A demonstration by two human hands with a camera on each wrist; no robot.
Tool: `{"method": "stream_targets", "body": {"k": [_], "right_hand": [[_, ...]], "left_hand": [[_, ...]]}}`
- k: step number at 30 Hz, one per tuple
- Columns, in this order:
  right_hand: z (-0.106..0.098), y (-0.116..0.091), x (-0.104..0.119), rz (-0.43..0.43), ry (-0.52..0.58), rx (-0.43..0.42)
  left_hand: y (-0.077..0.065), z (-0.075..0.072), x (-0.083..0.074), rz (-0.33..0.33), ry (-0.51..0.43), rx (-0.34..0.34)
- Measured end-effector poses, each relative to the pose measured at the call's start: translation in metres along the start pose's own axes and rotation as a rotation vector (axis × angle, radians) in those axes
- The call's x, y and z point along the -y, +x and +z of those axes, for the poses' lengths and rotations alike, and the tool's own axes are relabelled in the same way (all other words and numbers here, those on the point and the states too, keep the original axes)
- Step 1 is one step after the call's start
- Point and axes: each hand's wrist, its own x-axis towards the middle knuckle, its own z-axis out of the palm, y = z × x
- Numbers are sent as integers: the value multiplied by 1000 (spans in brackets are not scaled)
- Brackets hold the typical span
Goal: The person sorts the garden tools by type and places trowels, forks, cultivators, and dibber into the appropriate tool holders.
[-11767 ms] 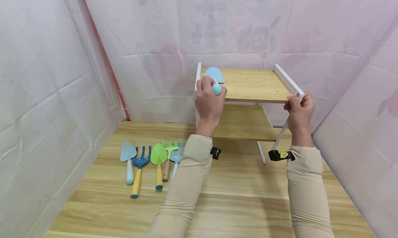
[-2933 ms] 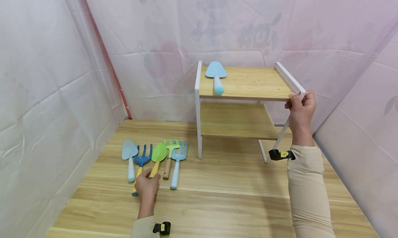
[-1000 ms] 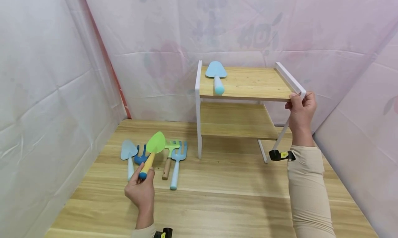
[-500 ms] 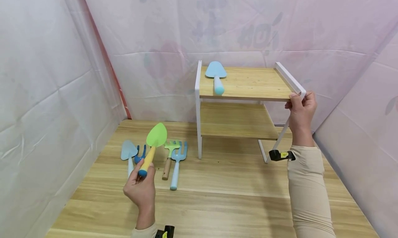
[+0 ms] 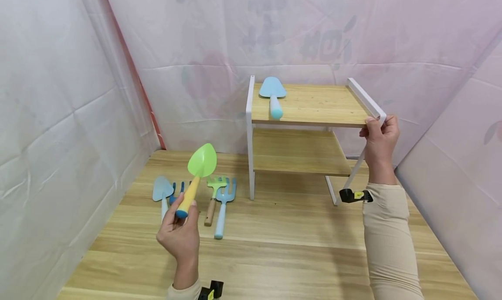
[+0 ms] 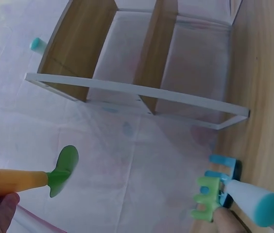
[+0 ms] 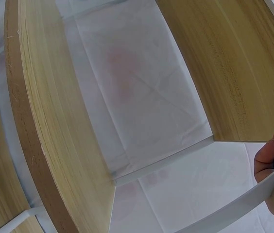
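Note:
My left hand (image 5: 181, 237) holds a garden trowel (image 5: 202, 160) by its yellow handle, the green blade tipped up and away, above the table left of the shelf. In the left wrist view the trowel's handle (image 6: 15, 181) lies between thumb and fingers. My right hand (image 5: 379, 139) grips the front right corner of the two-tier shelf (image 5: 313, 104), thumb on the top board's edge; the right wrist view shows its curled fingers (image 7: 268, 158) by the white frame. A light blue trowel (image 5: 273, 91) lies on the top board at the left, handle toward me.
On the table (image 5: 274, 265), left of the shelf, lie a pale blue trowel (image 5: 161, 189), a dark blue hand fork (image 5: 172, 199) partly hidden by my left hand, a green rake (image 5: 213, 200) with a wooden handle and a light blue fork (image 5: 223, 204). White sheeting (image 5: 188, 95) stands behind.
My left hand let go of the light blue trowel on the top board, took hold of the green trowel and raised it off the table. My right hand stays on the shelf corner.

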Motion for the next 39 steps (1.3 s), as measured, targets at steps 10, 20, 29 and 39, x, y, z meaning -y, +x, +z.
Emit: {"method": "stream_targets", "body": {"k": [10,20,29,39], "right_hand": [[1,0,0,-8,18,15],[0,1,1,-1,31,-1],[0,0,2,9,24,3],[0,0,1,4,35,1]], "left_hand": [[3,10,-14,36,-54,19],[6,25,-25,80,-113,22],[12,38,-33,112,-202,18],[16,50,-41,211,-185,14]]}}
